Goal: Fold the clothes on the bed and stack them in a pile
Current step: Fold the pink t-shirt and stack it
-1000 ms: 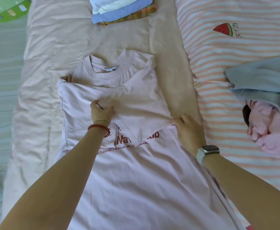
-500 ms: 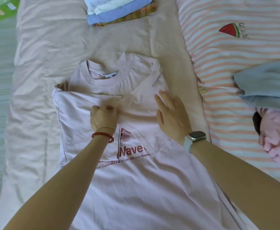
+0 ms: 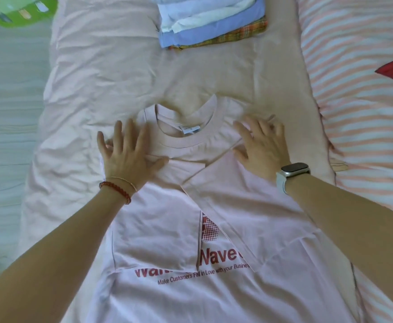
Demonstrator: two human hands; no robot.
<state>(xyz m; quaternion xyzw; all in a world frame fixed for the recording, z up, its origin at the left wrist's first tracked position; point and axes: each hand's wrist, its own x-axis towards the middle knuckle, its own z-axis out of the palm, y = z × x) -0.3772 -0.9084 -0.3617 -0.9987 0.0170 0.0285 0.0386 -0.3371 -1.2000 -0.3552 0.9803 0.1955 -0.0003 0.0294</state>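
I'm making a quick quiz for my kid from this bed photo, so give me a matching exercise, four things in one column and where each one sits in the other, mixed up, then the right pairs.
Things
1. pink T-shirt
2. folded pile
3. watermelon picture
4. green basket

Places
A. far left corner, off the bed
B. on the striped blanket, right side
C. flat under both hands
D. far end of the bed, beyond the shirt collar

Pairs: 1-C, 2-D, 3-B, 4-A

A beige-sheeted bed (image 3: 102, 73) beside a striped quilt (image 3: 354, 117), pale floor (image 3: 6, 108) at left.
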